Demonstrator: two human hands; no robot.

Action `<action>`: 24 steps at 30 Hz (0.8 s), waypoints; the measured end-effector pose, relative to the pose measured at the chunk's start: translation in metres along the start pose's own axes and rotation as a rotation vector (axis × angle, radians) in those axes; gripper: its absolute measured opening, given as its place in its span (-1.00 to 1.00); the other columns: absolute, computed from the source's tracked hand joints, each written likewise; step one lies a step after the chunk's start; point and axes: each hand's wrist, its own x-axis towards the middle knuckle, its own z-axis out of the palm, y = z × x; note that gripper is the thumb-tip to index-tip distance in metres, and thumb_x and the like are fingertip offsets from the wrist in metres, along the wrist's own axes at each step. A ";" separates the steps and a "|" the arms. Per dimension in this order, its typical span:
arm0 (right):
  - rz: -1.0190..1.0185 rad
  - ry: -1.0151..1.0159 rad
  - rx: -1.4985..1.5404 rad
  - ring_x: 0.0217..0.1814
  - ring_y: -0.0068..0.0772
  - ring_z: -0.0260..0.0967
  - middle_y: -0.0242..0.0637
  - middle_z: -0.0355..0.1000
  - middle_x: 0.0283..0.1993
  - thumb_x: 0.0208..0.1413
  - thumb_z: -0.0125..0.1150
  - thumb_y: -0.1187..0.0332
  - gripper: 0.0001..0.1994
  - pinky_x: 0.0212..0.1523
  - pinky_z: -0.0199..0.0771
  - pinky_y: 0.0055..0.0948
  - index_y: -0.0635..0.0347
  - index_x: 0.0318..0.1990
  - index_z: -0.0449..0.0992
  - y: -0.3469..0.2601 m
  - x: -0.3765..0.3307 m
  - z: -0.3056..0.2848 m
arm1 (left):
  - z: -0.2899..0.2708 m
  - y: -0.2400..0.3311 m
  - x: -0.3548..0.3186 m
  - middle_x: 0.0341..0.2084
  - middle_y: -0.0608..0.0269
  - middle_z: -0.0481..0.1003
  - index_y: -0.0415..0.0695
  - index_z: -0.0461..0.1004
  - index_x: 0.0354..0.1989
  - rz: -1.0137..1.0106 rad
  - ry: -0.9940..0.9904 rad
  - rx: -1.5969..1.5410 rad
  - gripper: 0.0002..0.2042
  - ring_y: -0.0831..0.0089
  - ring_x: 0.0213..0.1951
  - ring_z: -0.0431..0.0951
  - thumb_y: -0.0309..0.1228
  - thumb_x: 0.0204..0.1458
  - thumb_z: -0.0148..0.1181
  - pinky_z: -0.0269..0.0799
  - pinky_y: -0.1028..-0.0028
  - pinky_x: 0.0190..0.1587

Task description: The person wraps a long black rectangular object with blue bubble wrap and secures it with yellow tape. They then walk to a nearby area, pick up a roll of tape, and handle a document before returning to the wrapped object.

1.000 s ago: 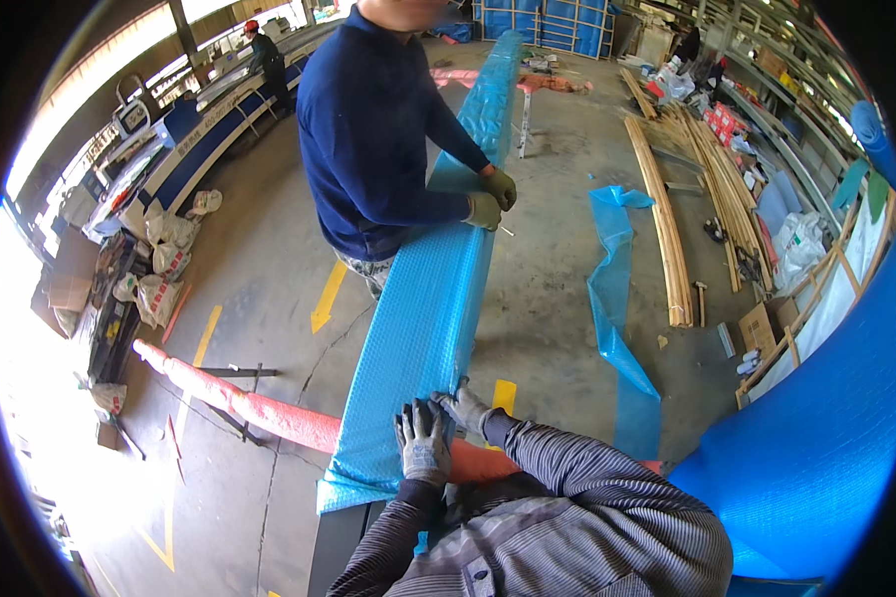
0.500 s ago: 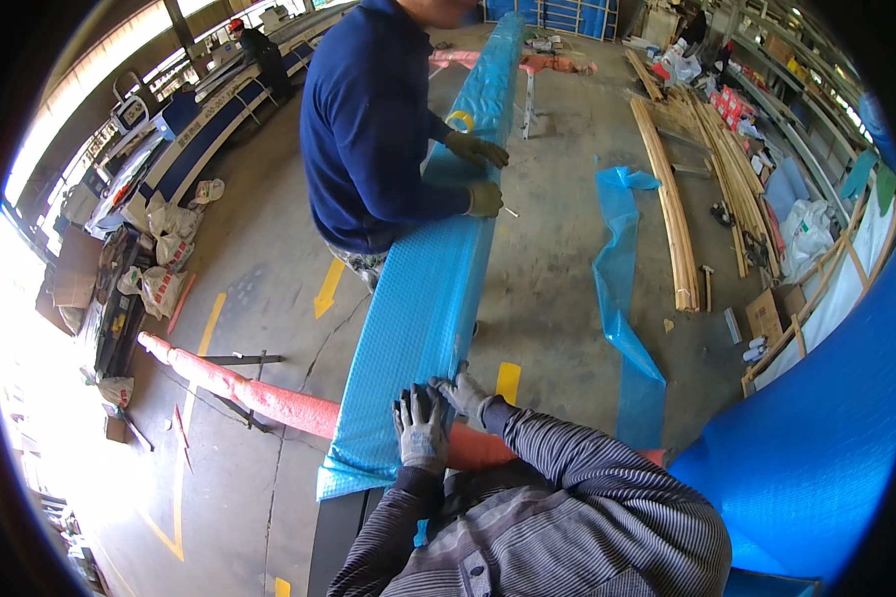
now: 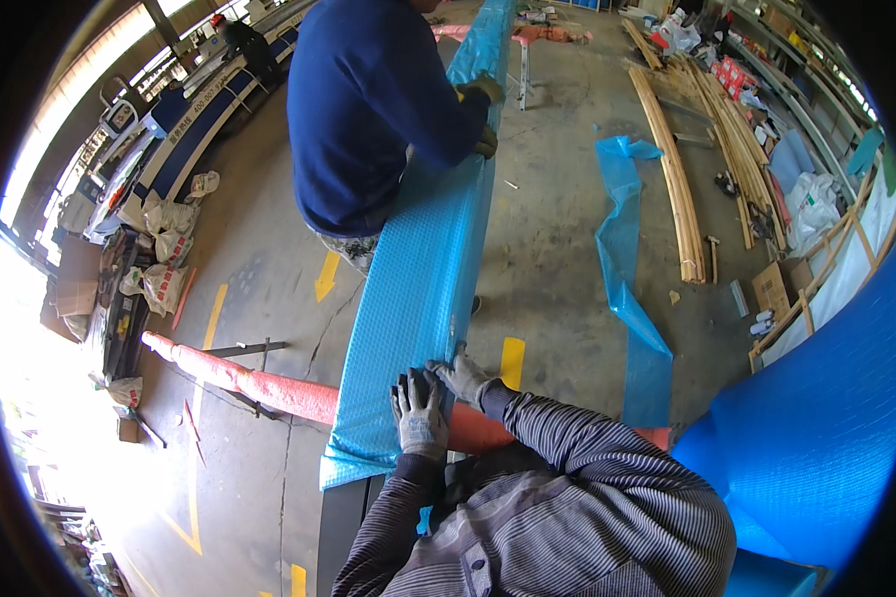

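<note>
A long blue bubble wrap sheet [image 3: 423,289] covers a narrow, beam-like load that runs away from the person toward the far end of the hall. The wrap is bright, dimpled all over and slightly glossy; it drapes over the top and hangs down the left flank, and its near end flares out in a loose, crinkled edge. What lies beneath it is hidden.

At the near end of the wrap, the left hand [image 3: 420,413], in a grey glove, lies flat on top with fingers spread wide and pressing down; it grips nothing. Just right of it, the right hand [image 3: 465,376], also gloved, sits on the right edge of the wrap, fingers curled over that edge. Whether it pinches the film or only presses it cannot be told.

Further along the wrap, on its left side, a co-worker [image 3: 373,109] in a dark blue top leans over it, both gloved hands on the wrap's top and right edge.

Under the near end of the wrap, a pink roll [image 3: 269,383] lies crosswise on the floor. Right of the wrap, well apart, a loose blue film strip [image 3: 627,259] trails over the concrete, and beyond it lie wooden slats [image 3: 672,189].
</note>
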 end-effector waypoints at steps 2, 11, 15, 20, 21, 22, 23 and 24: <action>0.006 0.000 0.017 0.19 0.13 0.53 0.27 0.50 0.13 0.35 0.27 0.11 -0.30 0.13 0.55 -0.10 0.50 0.29 0.03 -0.002 0.000 -0.001 | 0.000 0.000 0.000 0.50 -0.36 0.00 -0.05 0.27 0.45 -0.009 -0.010 -0.013 -0.38 -0.35 0.52 -0.04 -0.39 0.13 0.01 -0.27 -0.17 0.56; 0.047 0.046 -0.100 0.19 0.12 0.53 0.27 0.50 0.14 0.34 0.29 0.12 -0.28 0.14 0.55 -0.10 0.54 0.31 0.05 0.003 0.001 0.003 | 0.000 0.000 0.000 0.51 -0.32 -0.01 -0.01 0.30 0.44 -0.011 -0.006 -0.030 -0.36 -0.33 0.53 -0.06 -0.44 0.08 0.02 -0.28 -0.17 0.56; 0.043 0.034 -0.068 0.16 0.18 0.53 0.30 0.50 0.12 0.31 0.30 0.05 -0.23 0.11 0.56 -0.06 0.56 0.31 0.07 0.015 0.006 0.008 | 0.001 -0.001 0.000 0.51 -0.33 0.00 -0.03 0.30 0.44 0.005 -0.010 0.002 -0.38 -0.35 0.52 -0.06 -0.43 0.10 0.01 -0.28 -0.17 0.56; -0.035 0.064 -0.048 0.09 0.38 0.53 0.44 0.46 0.10 0.25 0.31 -0.11 -0.12 0.05 0.58 0.06 0.56 0.30 0.06 0.036 0.014 0.013 | 0.001 0.000 0.001 0.51 -0.34 -0.01 -0.05 0.32 0.42 -0.008 -0.008 -0.023 -0.41 -0.35 0.52 -0.06 -0.40 0.13 0.00 -0.28 -0.17 0.56; -0.028 0.034 -0.011 0.09 0.38 0.53 0.45 0.44 0.10 0.25 0.31 -0.11 -0.12 0.05 0.58 0.06 0.55 0.30 0.05 0.040 0.016 0.015 | 0.000 0.000 0.001 0.51 -0.34 -0.01 -0.05 0.32 0.42 -0.008 -0.007 -0.026 -0.41 -0.35 0.52 -0.06 -0.40 0.13 0.00 -0.28 -0.17 0.56; -0.031 0.018 0.012 0.09 0.39 0.53 0.47 0.43 0.11 0.26 0.30 -0.12 -0.12 0.04 0.58 0.06 0.55 0.30 0.04 0.045 0.018 0.016 | 0.000 0.000 0.001 0.51 -0.34 -0.01 -0.05 0.32 0.42 -0.006 -0.004 -0.026 -0.41 -0.35 0.52 -0.06 -0.40 0.14 0.00 -0.28 -0.17 0.56; -0.030 0.007 0.021 0.09 0.40 0.53 0.48 0.42 0.12 0.26 0.29 -0.12 -0.12 0.04 0.58 0.06 0.54 0.31 0.02 0.049 0.019 0.017 | 0.000 0.000 0.001 0.51 -0.34 -0.01 -0.06 0.32 0.43 -0.003 -0.002 -0.026 -0.41 -0.35 0.52 -0.06 -0.40 0.14 0.00 -0.27 -0.17 0.56; -0.029 -0.004 0.030 0.08 0.41 0.53 0.49 0.41 0.13 0.27 0.28 -0.13 -0.12 0.04 0.58 0.06 0.53 0.31 0.01 0.052 0.021 0.019 | 0.000 0.000 0.001 0.51 -0.34 -0.01 -0.06 0.31 0.43 0.003 0.009 -0.017 -0.41 -0.35 0.52 -0.05 -0.40 0.15 0.00 -0.27 -0.17 0.56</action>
